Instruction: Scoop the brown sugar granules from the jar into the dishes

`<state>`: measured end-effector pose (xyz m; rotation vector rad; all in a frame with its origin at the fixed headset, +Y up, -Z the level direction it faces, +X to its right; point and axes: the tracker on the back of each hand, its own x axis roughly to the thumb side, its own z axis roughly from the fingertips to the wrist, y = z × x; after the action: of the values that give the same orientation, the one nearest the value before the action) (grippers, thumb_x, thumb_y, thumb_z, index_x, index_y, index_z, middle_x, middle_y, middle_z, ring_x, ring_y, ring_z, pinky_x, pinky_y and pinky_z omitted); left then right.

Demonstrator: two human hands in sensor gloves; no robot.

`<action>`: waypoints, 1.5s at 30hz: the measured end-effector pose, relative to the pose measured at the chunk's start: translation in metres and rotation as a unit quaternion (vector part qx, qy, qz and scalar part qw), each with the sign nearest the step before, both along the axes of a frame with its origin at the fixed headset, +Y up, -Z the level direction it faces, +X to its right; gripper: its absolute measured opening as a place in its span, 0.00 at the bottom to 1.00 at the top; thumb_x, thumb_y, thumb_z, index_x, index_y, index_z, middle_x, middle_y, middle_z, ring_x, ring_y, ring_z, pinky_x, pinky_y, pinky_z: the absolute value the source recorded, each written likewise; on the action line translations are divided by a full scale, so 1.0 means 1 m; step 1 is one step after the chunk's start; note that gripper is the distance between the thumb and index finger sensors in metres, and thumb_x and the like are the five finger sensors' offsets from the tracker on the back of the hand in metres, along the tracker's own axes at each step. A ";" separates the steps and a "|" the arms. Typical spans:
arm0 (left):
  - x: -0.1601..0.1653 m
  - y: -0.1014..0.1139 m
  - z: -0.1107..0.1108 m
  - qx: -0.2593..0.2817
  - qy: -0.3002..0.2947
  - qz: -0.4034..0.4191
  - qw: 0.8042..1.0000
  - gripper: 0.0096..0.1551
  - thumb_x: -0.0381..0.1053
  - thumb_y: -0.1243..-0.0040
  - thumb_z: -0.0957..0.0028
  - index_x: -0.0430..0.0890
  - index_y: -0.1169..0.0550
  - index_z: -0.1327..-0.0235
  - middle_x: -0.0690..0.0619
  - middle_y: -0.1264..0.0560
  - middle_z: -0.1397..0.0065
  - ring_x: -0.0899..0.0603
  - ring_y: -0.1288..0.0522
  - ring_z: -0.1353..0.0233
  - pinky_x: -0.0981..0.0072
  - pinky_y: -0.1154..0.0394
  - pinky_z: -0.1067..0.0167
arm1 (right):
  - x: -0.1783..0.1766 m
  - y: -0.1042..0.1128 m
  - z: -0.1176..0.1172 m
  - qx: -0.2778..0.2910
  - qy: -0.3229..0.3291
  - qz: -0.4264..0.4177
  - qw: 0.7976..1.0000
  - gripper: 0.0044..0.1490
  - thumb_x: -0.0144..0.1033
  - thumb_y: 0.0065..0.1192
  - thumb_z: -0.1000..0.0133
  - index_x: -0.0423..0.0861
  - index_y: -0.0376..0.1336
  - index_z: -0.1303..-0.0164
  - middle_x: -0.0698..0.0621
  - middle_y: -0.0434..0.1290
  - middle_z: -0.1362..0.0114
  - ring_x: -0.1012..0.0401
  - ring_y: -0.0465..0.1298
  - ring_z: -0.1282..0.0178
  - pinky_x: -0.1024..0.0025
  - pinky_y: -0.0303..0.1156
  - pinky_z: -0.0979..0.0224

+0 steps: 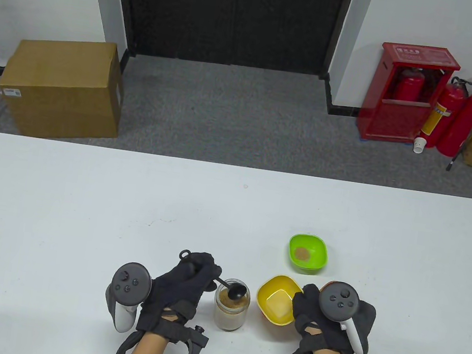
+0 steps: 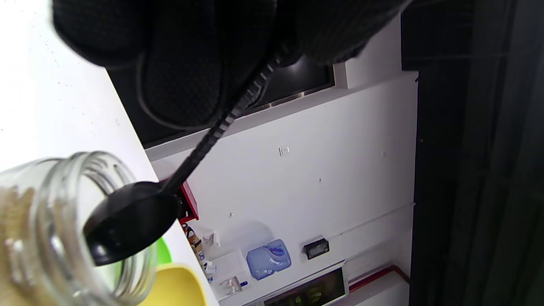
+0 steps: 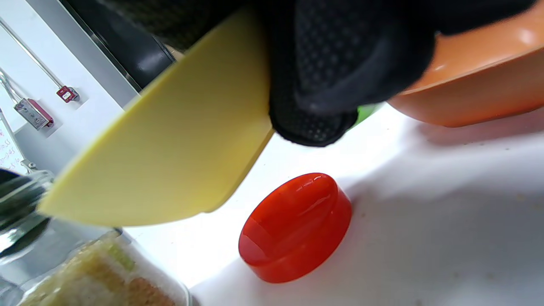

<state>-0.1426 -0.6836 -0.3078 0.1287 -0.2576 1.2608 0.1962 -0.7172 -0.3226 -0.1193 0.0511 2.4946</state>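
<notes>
A glass jar (image 1: 230, 310) of brown sugar stands open near the table's front edge. My left hand (image 1: 188, 284) grips the handle of a black spoon (image 1: 236, 291), whose bowl hovers at the jar's mouth (image 2: 127, 221). Right of the jar, a yellow dish (image 1: 276, 305) is tilted and lifted off the table; my right hand (image 1: 321, 318) holds its rim, fingers curled over the edge (image 3: 314, 89). A green dish (image 1: 307, 253) further back holds a small heap of sugar. An orange dish (image 3: 476, 80) lies mostly hidden under my right hand.
The jar's red lid (image 3: 295, 227) lies on the table beneath the lifted yellow dish. The white table (image 1: 81, 216) stretches left and back. Beyond it, on the floor, stand a cardboard box (image 1: 62, 89) and red fire extinguishers (image 1: 446, 116).
</notes>
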 end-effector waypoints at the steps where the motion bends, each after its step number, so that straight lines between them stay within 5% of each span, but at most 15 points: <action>1: 0.002 0.000 0.000 0.003 -0.004 -0.010 1.000 0.24 0.55 0.37 0.39 0.46 0.24 0.35 0.45 0.16 0.38 0.41 0.12 0.48 0.44 0.21 0.47 | 0.000 0.000 0.000 0.001 0.001 -0.001 1.000 0.29 0.38 0.62 0.38 0.29 0.67 0.37 0.39 0.84 0.57 0.53 0.80 0.73 0.56 0.77 0.75; 12: 0.005 0.003 0.003 0.013 -0.008 -0.024 1.000 0.24 0.55 0.36 0.39 0.46 0.24 0.34 0.44 0.16 0.37 0.41 0.12 0.47 0.44 0.21 0.47 | 0.002 -0.001 0.001 0.007 0.003 -0.004 1.000 0.29 0.38 0.62 0.38 0.29 0.67 0.37 0.39 0.84 0.56 0.52 0.80 0.73 0.55 0.77 0.75; 25: 0.011 0.004 0.004 0.061 0.024 -0.164 0.984 0.24 0.55 0.34 0.42 0.45 0.24 0.38 0.47 0.15 0.40 0.42 0.11 0.50 0.44 0.21 0.48 | 0.000 -0.003 0.002 0.012 0.011 -0.001 1.000 0.29 0.38 0.62 0.38 0.29 0.66 0.37 0.38 0.84 0.55 0.51 0.80 0.72 0.55 0.77 0.74; 32: 0.011 -0.010 0.000 0.009 0.041 -0.100 0.994 0.24 0.55 0.33 0.42 0.41 0.22 0.41 0.45 0.13 0.46 0.43 0.10 0.56 0.46 0.19 0.53 | -0.002 -0.004 0.002 0.011 0.015 0.002 1.000 0.29 0.38 0.62 0.38 0.29 0.66 0.37 0.38 0.84 0.55 0.52 0.80 0.72 0.55 0.77 0.74; 45: 0.002 -0.029 -0.001 -0.082 0.094 -0.013 0.992 0.32 0.55 0.37 0.40 0.38 0.30 0.31 0.46 0.13 0.46 0.45 0.10 0.56 0.48 0.18 0.54 | -0.001 -0.004 0.002 0.010 0.011 -0.010 1.000 0.30 0.38 0.62 0.38 0.29 0.67 0.37 0.38 0.84 0.56 0.52 0.80 0.73 0.55 0.77 0.74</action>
<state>-0.1409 -0.7123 -0.3085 0.1019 0.0071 1.2291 0.1954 -0.7212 -0.3204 -0.0827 0.0349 2.4760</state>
